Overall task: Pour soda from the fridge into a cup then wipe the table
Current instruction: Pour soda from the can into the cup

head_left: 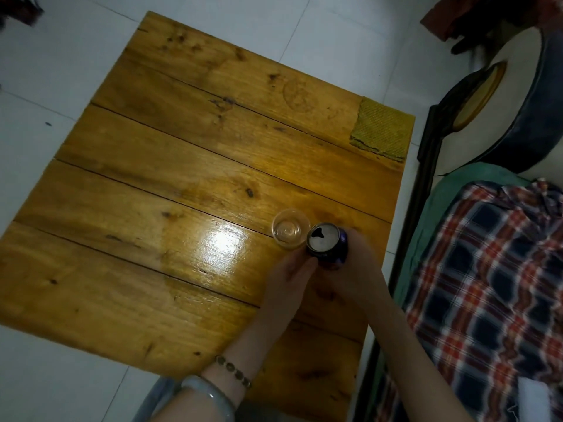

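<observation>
Being clasped by the left grip (291, 277) and right grip (358, 264), the opened soda can (327, 246) is held just beside the clear cup (288, 230) on the bench (152, 184). A yellow cloth (380, 130) is laid at the far corner.

A pale tiled floor (45, 71) with thin grout lines surrounds a low worktop (152, 178) made of wide, knotty wooden planks under glossy amber varnish. A bright patch of reflected light (224, 243) sits towards the worktop's near right corner. Beyond its right edge runs a dark frame (426, 166) carrying a green sheet (441, 208) and a rumpled plaid cloth (493, 284) in red, navy and white. Further back lies a round white cushion (524, 95) with a dark blue side, and past it some blurred reddish-brown fabric (457, 16).
</observation>
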